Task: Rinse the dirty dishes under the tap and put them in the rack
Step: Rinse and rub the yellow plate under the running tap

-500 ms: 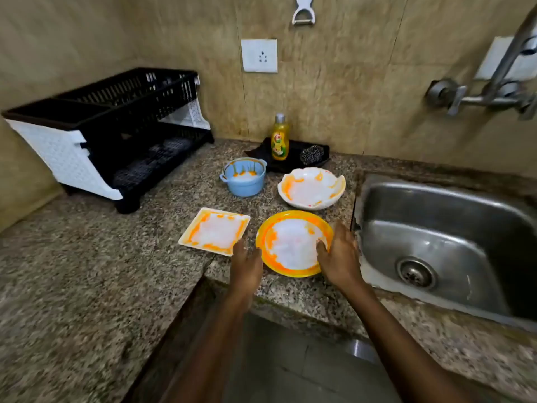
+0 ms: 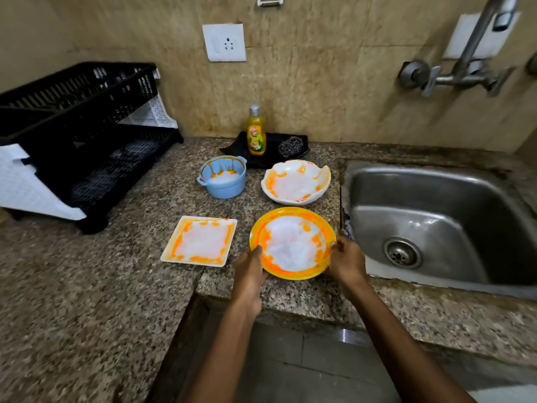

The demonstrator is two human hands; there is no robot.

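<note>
Orange rim, white middle, smeared all over: the round plate (image 2: 293, 242) sits on the granite counter (image 2: 87, 301), close to the front edge and just left of the sink (image 2: 436, 205), and both hands are on it. The left hand (image 2: 250, 274) takes the plate's near-left edge, thumb lying on top of the rim, fingers curled at or under the edge where they cannot be seen clearly. The right hand (image 2: 347, 261) takes the right edge, fingertips pinching the rim on the sink side. So a two-handed grip on opposite sides of the plate; whether it has lifted clear of the counter cannot be told. Just left of it lies a square plate (image 2: 200, 242), also streaked orange, flat on the stone and apart from the round one. Behind that stands a blue pot (image 2: 222, 177) with two small handles, orange drips running down its inner wall. To its right, behind the round plate, rests a wavy-edged white bowl (image 2: 296, 181) with orange stains. Against the wall, a yellow soap bottle (image 2: 256, 132) stands upright on a black tray (image 2: 273, 158), a steel scrubber (image 2: 290, 145) beside it on the same tray. Far left, the black rack (image 2: 81, 112) sits on the counter. Over the steel sink, the tap (image 2: 465, 68) comes off the wall, no water visible.
</note>
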